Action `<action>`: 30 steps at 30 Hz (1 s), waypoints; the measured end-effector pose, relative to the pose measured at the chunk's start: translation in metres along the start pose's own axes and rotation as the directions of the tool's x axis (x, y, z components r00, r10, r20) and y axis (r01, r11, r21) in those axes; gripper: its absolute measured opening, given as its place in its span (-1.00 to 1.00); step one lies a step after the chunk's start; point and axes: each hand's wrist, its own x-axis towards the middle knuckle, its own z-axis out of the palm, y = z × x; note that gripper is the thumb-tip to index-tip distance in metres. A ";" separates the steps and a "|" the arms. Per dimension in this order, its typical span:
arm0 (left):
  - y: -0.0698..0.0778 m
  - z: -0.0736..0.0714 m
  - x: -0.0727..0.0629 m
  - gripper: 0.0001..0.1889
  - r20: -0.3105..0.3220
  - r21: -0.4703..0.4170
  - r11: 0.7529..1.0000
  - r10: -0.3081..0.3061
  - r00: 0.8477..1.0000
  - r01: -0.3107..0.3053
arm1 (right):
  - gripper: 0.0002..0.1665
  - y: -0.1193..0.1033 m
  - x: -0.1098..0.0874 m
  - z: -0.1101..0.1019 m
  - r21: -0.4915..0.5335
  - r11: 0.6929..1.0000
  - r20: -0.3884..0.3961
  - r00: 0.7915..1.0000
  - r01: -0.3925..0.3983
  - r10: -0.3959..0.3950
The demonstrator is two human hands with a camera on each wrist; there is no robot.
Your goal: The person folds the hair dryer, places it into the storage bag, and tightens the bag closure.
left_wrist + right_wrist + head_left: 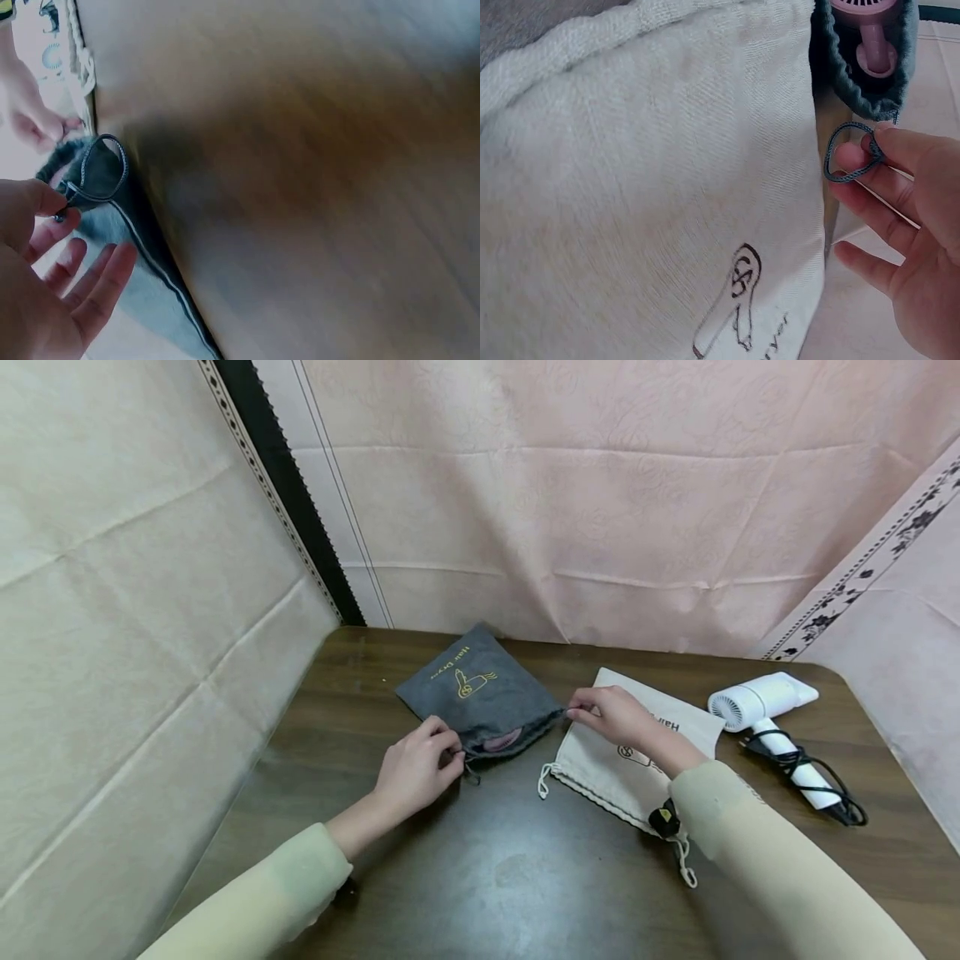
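A dark grey drawstring pouch [480,693] with a gold hair dryer print lies on the table, its mouth towards me. Inside the mouth shows a pink hair dryer [874,37]. My left hand [420,768] pinches the cord loop [105,169] at the mouth's left end between thumb and finger. At the right end, my right hand [611,717] pinches the other cord loop [847,154]. Under my right arm lies a cream drawstring pouch [600,768] with a dark dryer print, its cords loose at both corners.
On the right of the table rests a white hair dryer [757,700] with its black cable [795,764] wrapped round the handle. The brown table [480,877] meets hanging pale cloth [600,510] at the back and sides.
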 end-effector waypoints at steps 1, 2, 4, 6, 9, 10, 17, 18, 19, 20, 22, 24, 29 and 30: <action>-0.003 -0.002 0.000 -0.91 -0.002 -0.012 1.000 -0.001 1.000 0.001 | -0.88 -0.002 -0.001 -0.002 0.001 1.000 0.003 1.000 0.003 -0.003; -0.005 -0.005 0.001 -0.91 -0.002 -0.022 1.000 -0.002 1.000 0.002 | -0.87 -0.003 -0.002 -0.004 0.001 1.000 0.005 1.000 0.006 -0.006; -0.010 -0.010 0.001 -0.92 -0.003 -0.044 0.999 -0.002 1.000 0.002 | -0.86 -0.007 -0.004 -0.008 0.000 1.000 0.008 1.000 0.016 -0.016; -0.014 -0.016 0.002 -0.94 -0.001 -0.062 0.998 -0.004 1.000 0.004 | -0.85 -0.009 -0.005 -0.012 -0.003 1.000 0.005 1.000 0.028 -0.028; -0.021 -0.025 0.004 -0.97 0.001 -0.074 0.997 -0.001 1.000 0.001 | -0.85 -0.013 -0.006 -0.016 -0.010 0.999 -0.007 0.999 0.047 -0.047; -0.023 -0.027 0.005 -0.97 0.003 -0.074 0.997 0.003 1.000 -0.003 | -0.85 -0.013 -0.006 -0.017 -0.015 0.998 -0.014 0.998 0.055 -0.055; -0.037 -0.045 0.010 -0.94 0.007 -0.053 0.998 0.022 1.000 -0.021 | -0.84 -0.024 -0.004 -0.026 -0.054 0.991 -0.034 0.992 0.118 -0.120; -0.040 -0.047 0.010 -0.94 0.005 -0.050 0.999 0.021 1.000 -0.021 | -0.84 -0.025 -0.004 -0.028 -0.056 0.991 -0.034 0.992 0.122 -0.124; -0.042 -0.050 0.011 -0.94 0.005 -0.047 0.999 0.019 1.000 -0.019 | -0.84 -0.026 -0.004 -0.029 -0.058 0.990 -0.034 0.991 0.126 -0.128; -0.044 -0.053 0.011 -0.94 0.005 -0.042 0.999 0.014 1.000 -0.014 | -0.84 -0.028 -0.004 -0.031 -0.060 0.990 -0.034 0.991 0.129 -0.131; -0.049 -0.059 0.011 -0.93 0.006 -0.029 1.000 0.003 1.000 -0.002 | -0.85 -0.030 -0.005 -0.033 -0.062 0.988 -0.039 0.989 0.138 -0.141; -0.053 -0.065 0.011 -0.93 0.010 -0.016 1.000 -0.011 1.000 0.011 | -0.85 -0.031 -0.007 -0.036 -0.067 0.987 -0.042 0.988 0.147 -0.150; -0.064 -0.078 0.008 -0.93 0.021 0.011 0.999 -0.043 0.999 0.043 | -0.85 -0.030 -0.012 -0.040 -0.079 0.984 -0.044 0.986 0.157 -0.161; -0.066 -0.081 0.008 -0.92 0.025 0.015 0.999 -0.047 0.999 0.046 | -0.85 -0.029 -0.013 -0.041 -0.081 0.984 -0.045 0.985 0.160 -0.164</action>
